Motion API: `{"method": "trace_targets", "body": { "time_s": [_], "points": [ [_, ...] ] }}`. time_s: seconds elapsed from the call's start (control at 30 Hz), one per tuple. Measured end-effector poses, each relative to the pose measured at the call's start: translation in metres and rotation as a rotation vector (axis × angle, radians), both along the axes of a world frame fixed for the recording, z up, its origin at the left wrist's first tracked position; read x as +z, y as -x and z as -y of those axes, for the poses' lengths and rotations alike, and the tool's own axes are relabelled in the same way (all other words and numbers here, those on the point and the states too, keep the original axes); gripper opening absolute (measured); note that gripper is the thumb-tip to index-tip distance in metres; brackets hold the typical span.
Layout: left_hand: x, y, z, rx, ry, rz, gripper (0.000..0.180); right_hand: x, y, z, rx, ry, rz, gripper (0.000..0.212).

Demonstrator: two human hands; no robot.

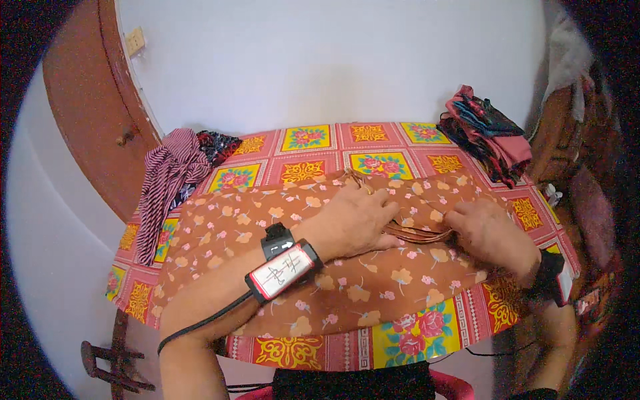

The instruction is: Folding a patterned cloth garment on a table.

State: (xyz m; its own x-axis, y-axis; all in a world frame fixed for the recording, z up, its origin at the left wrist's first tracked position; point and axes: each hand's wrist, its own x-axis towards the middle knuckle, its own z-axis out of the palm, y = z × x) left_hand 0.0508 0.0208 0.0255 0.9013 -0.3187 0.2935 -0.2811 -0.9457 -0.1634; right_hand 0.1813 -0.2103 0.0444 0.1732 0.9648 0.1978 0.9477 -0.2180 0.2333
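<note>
A brown cloth garment printed with orange and pink flowers lies spread across the table. Thin brown fabric ties run in a gathered bundle between my two hands. My left hand rests on the middle of the garment, its fingers bent over the ties, and a loose end of them pokes out beyond its knuckles. At the right side of the garment, my right hand pinches the other end of the bundle. Its fingertips are partly hidden.
Folded clothes are stacked at the table's far right corner. A striped garment hangs over the left edge. The patterned tablecloth meets a white wall. My wrists carry strapped devices; a black cable trails from the left one.
</note>
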Motion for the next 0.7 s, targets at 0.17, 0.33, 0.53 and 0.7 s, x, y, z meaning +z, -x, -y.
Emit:
{"method": "trace_targets", "body": {
  "time_s": [0.17,0.33,0.53,0.7],
  "points": [
    [-0.011,-0.009,-0.004,-0.004,-0.075,0.070,0.034,0.006,-0.028,-0.003,0.100,-0.112,-0.207,0.025],
    [0.001,-0.019,-0.005,0.097,-0.005,0.000,0.023,0.026,-0.045,-0.011,0.053,-0.148,-0.316,0.025],
    [0.015,-0.048,-0.041,0.201,0.404,-0.070,0.028,0.063,-0.087,-0.050,-0.022,-0.015,-0.373,0.022],
    [0.021,-0.090,-0.079,0.142,0.838,-0.035,0.036,0.069,-0.133,-0.096,0.026,-0.169,-0.139,0.013]
  ]
}}
